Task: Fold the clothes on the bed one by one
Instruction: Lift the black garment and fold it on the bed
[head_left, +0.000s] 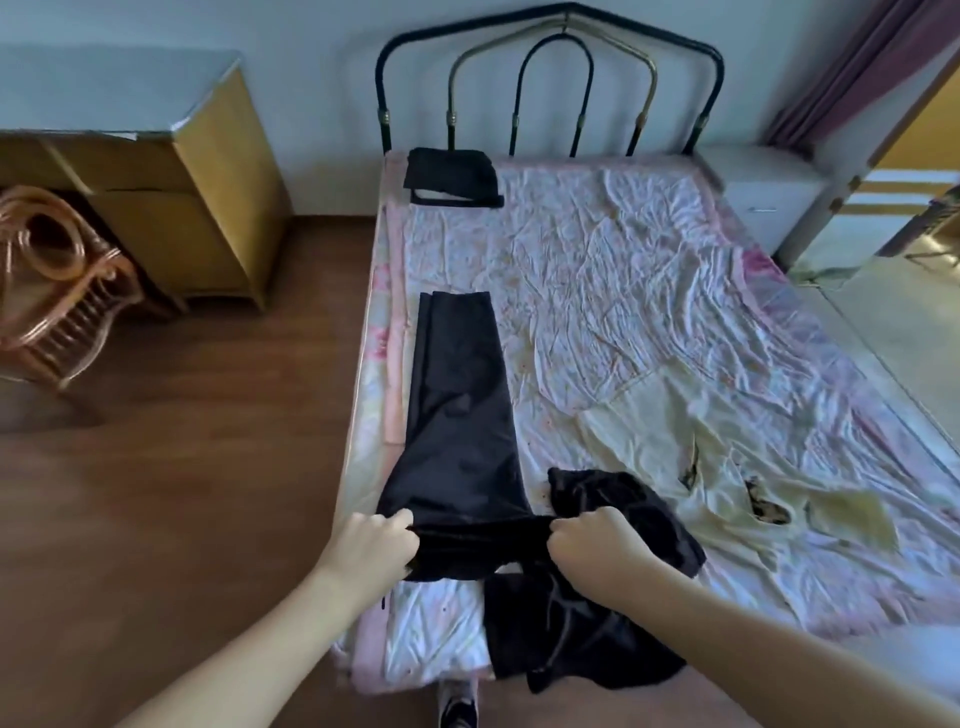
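Black trousers (460, 405) lie stretched lengthwise along the left side of the bed (649, 270), legs pointing toward the headboard. My left hand (376, 545) grips the waistband at its left corner. My right hand (597, 540) grips the same waistband at its right corner. A crumpled black garment (576, 639) lies under and beside my right hand, hanging over the bed's near edge. A pale yellow garment (701, 467) with dark patches is spread flat to the right. A folded black garment (451, 176) sits at the far left corner by the headboard.
The black and brass metal headboard (548, 88) stands against the wall. A wooden cabinet (208, 208) and a rattan chair (57, 280) stand on the wood floor to the left. A white nightstand (763, 197) is at the right of the bed. My shoe (457, 704) shows below.
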